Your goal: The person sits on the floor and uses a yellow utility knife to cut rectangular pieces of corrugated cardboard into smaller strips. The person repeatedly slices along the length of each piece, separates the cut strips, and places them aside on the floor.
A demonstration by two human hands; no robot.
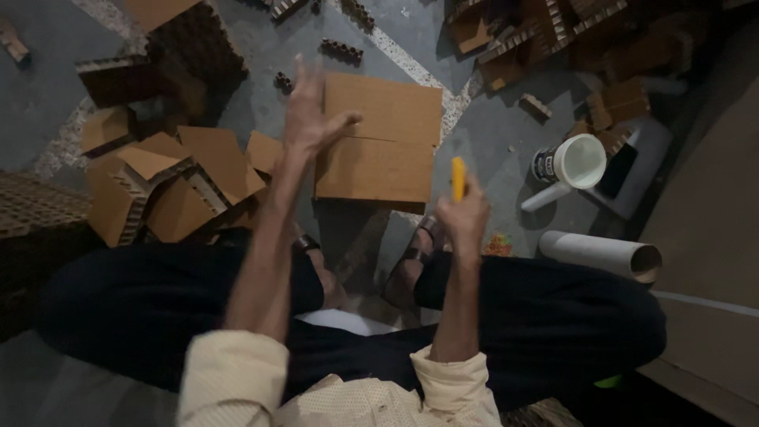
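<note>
My left hand (310,111) is raised with fingers spread, its thumb touching the left edge of a flat brown cardboard sheet (383,146) that lies on the floor in front of me. My right hand (462,215) is closed around a yellow utility knife (458,177) that points upward, just below the sheet's right corner. I sit cross-legged in dark trousers, sandalled feet (415,257) under the sheet's near edge.
Honeycomb cardboard offcuts (170,178) pile up at the left and more (545,35) at the top right. A white plastic cup (575,162) stands at the right, a cardboard tube (601,253) lies below it, and a large board (711,237) fills the right edge.
</note>
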